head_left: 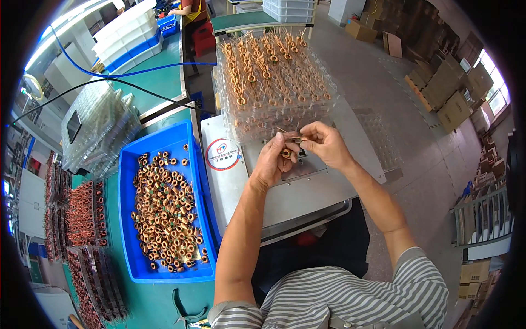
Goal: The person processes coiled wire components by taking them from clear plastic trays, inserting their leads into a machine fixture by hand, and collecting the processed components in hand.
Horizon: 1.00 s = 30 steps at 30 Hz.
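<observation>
Over the grey metal machine top (pixel 224 186) my two hands meet. My left hand (pixel 270 160) is closed on a small copper-wound ring coil (pixel 285 153), part of which its fingers hide. My right hand (pixel 327 143) pinches the thin wire leads (pixel 296 139) just above that coil. Behind my hands stands a stack of clear plastic trays (pixel 329 104), with several ring coils (pixel 266 74) set in rows on top, their copper leads pointing up. To my left, a blue bin (pixel 127 219) holds many loose ring coils (pixel 167 211).
Pliers (pixel 189 312) lie by the bin on the green bench (pixel 150 301). Farther left are stacked trays of reddish coils (pixel 87 214) and clear empty trays (pixel 98 131). A blue hose (pixel 148 71) and a black cable (pixel 148 89) cross behind. Cardboard boxes (pixel 455 112) stand at right.
</observation>
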{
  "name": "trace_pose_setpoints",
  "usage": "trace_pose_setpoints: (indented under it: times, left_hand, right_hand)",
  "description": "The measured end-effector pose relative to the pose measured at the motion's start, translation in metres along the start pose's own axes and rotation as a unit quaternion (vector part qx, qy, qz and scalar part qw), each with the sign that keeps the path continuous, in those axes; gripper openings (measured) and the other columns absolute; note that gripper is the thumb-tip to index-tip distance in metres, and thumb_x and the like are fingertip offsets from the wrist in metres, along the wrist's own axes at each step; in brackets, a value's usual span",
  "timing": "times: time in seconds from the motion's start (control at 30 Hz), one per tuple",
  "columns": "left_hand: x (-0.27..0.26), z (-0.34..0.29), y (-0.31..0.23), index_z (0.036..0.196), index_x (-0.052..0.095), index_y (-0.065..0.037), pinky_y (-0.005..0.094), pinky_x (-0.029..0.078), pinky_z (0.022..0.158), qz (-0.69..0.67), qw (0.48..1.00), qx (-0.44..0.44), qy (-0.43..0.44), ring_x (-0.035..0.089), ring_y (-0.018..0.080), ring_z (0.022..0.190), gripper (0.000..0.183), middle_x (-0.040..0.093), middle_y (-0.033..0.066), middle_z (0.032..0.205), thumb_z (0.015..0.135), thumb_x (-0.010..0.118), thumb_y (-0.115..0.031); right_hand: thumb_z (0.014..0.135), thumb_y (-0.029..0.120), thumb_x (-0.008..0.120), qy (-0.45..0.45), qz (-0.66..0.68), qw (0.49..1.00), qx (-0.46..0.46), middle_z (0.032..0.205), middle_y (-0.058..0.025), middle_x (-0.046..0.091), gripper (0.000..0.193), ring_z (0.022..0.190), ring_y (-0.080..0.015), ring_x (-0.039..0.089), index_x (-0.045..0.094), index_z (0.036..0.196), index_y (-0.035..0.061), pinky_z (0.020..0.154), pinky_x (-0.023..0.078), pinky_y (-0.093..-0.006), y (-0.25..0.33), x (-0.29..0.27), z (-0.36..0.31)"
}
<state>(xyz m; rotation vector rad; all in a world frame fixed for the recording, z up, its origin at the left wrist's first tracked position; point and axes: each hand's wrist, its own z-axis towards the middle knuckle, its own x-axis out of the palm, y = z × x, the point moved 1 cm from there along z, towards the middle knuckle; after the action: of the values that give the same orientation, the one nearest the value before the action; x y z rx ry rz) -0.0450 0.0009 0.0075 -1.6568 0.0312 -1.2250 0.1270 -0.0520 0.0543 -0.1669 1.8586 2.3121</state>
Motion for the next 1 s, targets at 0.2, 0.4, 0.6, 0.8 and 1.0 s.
trace_pose_setpoints:
  times: [0.2, 0.4, 0.6, 0.8, 1.0]
  left_hand:
    - [0.005, 0.000, 0.000, 0.114, 0.060, -0.003, 0.0175, 0.033, 0.048, 0.095, 0.994, 0.005, -0.047, 0.052, 0.0054, 0.067, 0.035, 0.060, 0.0007, 0.085, 0.092, 0.066, -0.029]
    - [0.008, 0.003, 0.001, 0.107, 0.063, -0.003, 0.0175, 0.034, 0.049, 0.130, 0.988, 0.037, -0.081, 0.050, 0.0048, 0.063, 0.026, 0.059, 0.0000, 0.079, 0.088, 0.071, -0.019]
    - [0.002, 0.003, 0.006, 0.100, 0.065, -0.002, 0.0180, 0.033, 0.047, 0.214, 0.968, 0.101, -0.085, 0.052, 0.0049, 0.065, 0.020, 0.061, 0.0018, 0.081, 0.088, 0.071, -0.017]
    - [0.008, 0.001, 0.000, 0.100, 0.066, -0.003, 0.0195, 0.035, 0.047, 0.100, 0.989, 0.057, -0.096, 0.052, 0.0063, 0.063, 0.026, 0.063, 0.0009, 0.082, 0.096, 0.060, -0.028]
    - [0.007, -0.001, -0.004, 0.110, 0.062, -0.001, 0.0193, 0.033, 0.046, 0.162, 0.981, 0.050, -0.097, 0.055, 0.0080, 0.067, 0.035, 0.064, 0.0038, 0.086, 0.097, 0.057, -0.034]
  right_hand:
    - [0.087, 0.002, 0.067, 0.023, -0.022, 0.999, 0.031, 0.090, -0.0052, 0.065, 0.020, 0.080, -0.0093, 0.062, 0.059, 0.106, -0.0027, 0.071, 0.052, -0.0237, -0.004, 0.002, -0.005]
    - [0.088, 0.002, 0.065, 0.019, 0.021, 0.999, 0.043, 0.084, -0.0055, 0.065, 0.013, 0.075, -0.0102, 0.062, 0.060, 0.099, -0.0022, 0.066, 0.052, -0.0248, -0.012, 0.004, -0.009]
    - [0.089, 0.004, 0.064, -0.002, 0.035, 0.997, 0.070, 0.082, -0.0066, 0.065, 0.012, 0.071, -0.0110, 0.063, 0.059, 0.098, -0.0024, 0.063, 0.053, -0.0254, -0.013, 0.010, -0.009]
    - [0.089, 0.005, 0.063, 0.006, 0.040, 0.998, 0.038, 0.082, -0.0050, 0.064, 0.012, 0.072, -0.0096, 0.061, 0.060, 0.099, -0.0019, 0.064, 0.052, -0.0248, -0.008, 0.003, -0.007]
    - [0.087, 0.005, 0.066, 0.002, 0.003, 1.000, 0.024, 0.085, -0.0024, 0.063, 0.016, 0.076, -0.0074, 0.060, 0.061, 0.101, -0.0010, 0.066, 0.051, -0.0233, -0.008, -0.011, -0.008]
